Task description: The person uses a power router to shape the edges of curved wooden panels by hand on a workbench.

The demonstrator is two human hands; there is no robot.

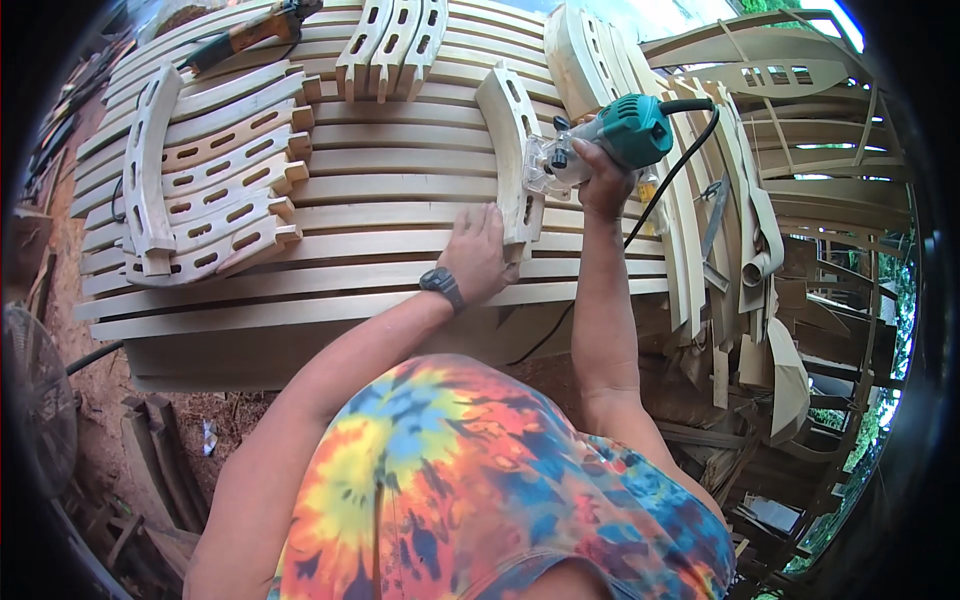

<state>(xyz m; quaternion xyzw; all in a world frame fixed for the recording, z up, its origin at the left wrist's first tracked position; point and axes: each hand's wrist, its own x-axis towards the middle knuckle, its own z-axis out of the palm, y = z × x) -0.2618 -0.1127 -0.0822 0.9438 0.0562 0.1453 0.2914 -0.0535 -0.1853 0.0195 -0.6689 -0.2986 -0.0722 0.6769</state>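
Observation:
A curved wooden piece with slots [512,125] lies on a bench of pale wooden slats [400,190]. My left hand [478,250], with a dark watch at the wrist, grips its near end; the fingers lie along its left side and the thumb is by the end. My right hand [605,182] is closed around a green trim router [634,132], which is tilted over on its side. The router's clear base [548,165] is against the right side of the wooden piece. The bit cannot be made out.
More slotted curved pieces lie at the left [225,180], at the back [393,45] and at the back right [590,60]. An orange-and-black power tool [245,38] rests at the back left. The router's black cord [680,165] hangs past my right forearm. Thin curved boards [745,190] stand at the right.

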